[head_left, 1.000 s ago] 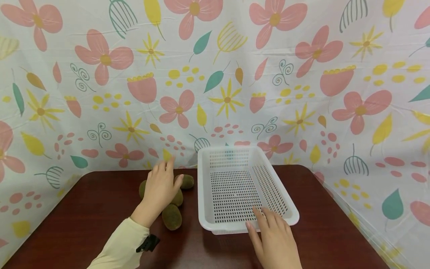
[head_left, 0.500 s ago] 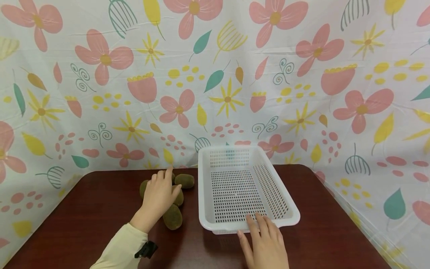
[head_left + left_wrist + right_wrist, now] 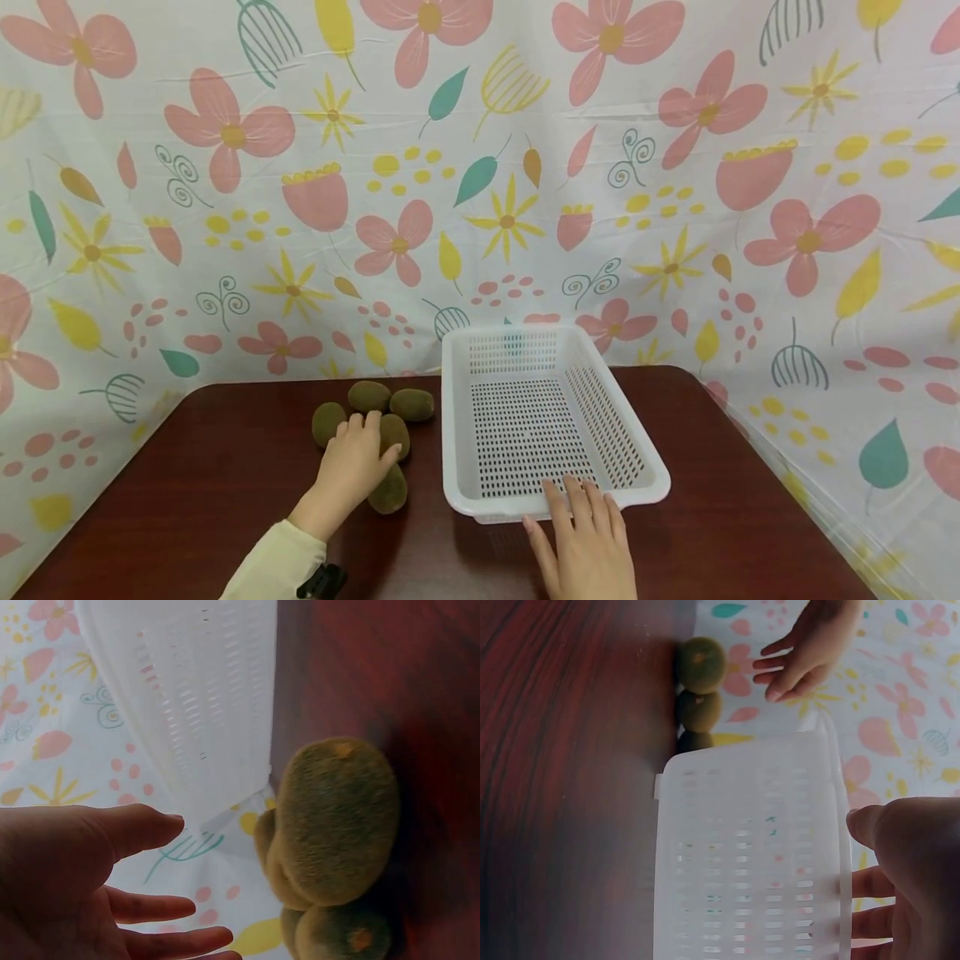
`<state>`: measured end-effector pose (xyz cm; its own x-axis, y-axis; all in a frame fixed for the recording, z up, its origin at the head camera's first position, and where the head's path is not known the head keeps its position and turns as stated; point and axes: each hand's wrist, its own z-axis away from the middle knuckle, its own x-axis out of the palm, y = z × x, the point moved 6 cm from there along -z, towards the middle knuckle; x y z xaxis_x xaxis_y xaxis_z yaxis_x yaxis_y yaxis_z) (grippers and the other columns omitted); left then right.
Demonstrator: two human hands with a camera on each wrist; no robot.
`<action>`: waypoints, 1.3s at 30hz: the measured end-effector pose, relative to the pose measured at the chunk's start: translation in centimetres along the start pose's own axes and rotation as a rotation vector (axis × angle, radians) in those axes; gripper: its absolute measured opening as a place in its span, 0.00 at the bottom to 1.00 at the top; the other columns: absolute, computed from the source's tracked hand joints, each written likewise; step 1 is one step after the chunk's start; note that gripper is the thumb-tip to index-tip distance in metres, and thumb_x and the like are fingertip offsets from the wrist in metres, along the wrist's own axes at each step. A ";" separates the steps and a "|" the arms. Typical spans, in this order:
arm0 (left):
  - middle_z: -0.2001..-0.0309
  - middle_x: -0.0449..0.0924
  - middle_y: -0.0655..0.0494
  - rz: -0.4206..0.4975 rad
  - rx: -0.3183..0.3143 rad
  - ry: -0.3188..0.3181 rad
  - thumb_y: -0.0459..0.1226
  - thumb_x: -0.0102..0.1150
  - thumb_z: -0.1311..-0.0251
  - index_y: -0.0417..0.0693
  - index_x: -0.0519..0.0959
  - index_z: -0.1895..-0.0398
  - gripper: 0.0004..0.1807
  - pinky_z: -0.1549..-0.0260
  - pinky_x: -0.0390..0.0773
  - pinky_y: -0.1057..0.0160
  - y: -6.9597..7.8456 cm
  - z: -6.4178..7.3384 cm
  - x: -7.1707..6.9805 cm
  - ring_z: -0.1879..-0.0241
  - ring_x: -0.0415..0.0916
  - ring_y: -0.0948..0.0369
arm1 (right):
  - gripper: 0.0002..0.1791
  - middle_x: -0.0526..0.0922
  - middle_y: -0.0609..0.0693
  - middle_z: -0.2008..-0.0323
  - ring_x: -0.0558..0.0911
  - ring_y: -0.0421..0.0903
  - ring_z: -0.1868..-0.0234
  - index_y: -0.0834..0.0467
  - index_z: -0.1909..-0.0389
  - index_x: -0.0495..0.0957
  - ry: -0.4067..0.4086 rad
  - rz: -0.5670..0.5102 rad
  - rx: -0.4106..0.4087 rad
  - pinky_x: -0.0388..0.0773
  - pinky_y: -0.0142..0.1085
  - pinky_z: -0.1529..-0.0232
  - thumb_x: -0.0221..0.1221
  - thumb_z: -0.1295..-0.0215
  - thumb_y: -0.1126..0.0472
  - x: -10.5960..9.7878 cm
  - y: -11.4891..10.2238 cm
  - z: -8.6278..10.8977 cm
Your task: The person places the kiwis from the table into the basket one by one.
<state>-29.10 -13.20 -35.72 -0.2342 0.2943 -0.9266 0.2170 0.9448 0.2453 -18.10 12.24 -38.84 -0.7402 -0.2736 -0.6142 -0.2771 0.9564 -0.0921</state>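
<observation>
Several brown fuzzy kiwifruit [image 3: 388, 492] lie grouped on the table, left of a white perforated plastic basket [image 3: 452, 450]. My left hand [image 3: 348, 471] hovers over the near kiwifruit with its fingers extended, holding nothing. A gap between that hand and the fruit shows in the left wrist view, where one large kiwifruit [image 3: 337, 821] stands in front of others. My right hand [image 3: 585, 542] is at the basket's near rim, its fingers reaching over the edge. In the right wrist view the fingertips lie partly behind the rim; contact cannot be told.
A dark reddish-brown table [image 3: 187, 500] carries everything. Behind it hangs a white cloth [image 3: 525, 150] printed with flowers and leaves, close to the table's back edge. A black band [image 3: 322, 581] is around the left wrist, over a pale sleeve [image 3: 273, 567].
My left hand has drawn back toward me from above the far kiwifruit, uncovering more of them. The right hand has shifted left along the basket's near rim. Basket and fruit look unmoved.
</observation>
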 end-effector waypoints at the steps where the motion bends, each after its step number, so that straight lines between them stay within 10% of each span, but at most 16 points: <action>1: 0.54 0.73 0.31 0.004 0.002 -0.002 0.41 0.65 0.40 0.27 0.70 0.44 0.29 0.63 0.77 0.43 -0.1 0.2 0.2 0.58 0.73 0.38 | 0.39 0.79 0.61 0.53 0.74 0.62 0.49 0.61 0.52 0.80 0.004 0.005 -0.004 0.64 0.56 0.45 0.28 0.26 0.36 0.0 0.0 0.0; 29: 0.69 0.69 0.40 0.111 -0.013 -0.140 0.40 0.72 0.48 0.26 0.73 0.58 0.26 0.72 0.77 0.52 -1.3 0.9 3.3 0.71 0.74 0.46 | 0.39 0.79 0.60 0.53 0.74 0.62 0.48 0.59 0.50 0.79 -0.051 0.024 -0.001 0.65 0.58 0.45 0.26 0.25 0.36 0.4 0.1 0.1; 39: 0.52 0.74 0.25 0.276 -0.113 -0.322 0.44 0.69 0.44 0.17 0.64 0.42 0.41 0.62 0.79 0.48 -2.2 0.8 4.6 0.54 0.76 0.38 | 0.38 0.79 0.61 0.51 0.74 0.62 0.46 0.58 0.48 0.79 -0.071 -0.005 0.008 0.63 0.58 0.42 0.27 0.25 0.37 0.3 0.2 0.1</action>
<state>-29.87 -14.06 -40.81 0.1290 0.4953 -0.8591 0.1203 0.8521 0.5093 -18.32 12.32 -39.09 -0.6937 -0.2705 -0.6675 -0.2751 0.9560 -0.1015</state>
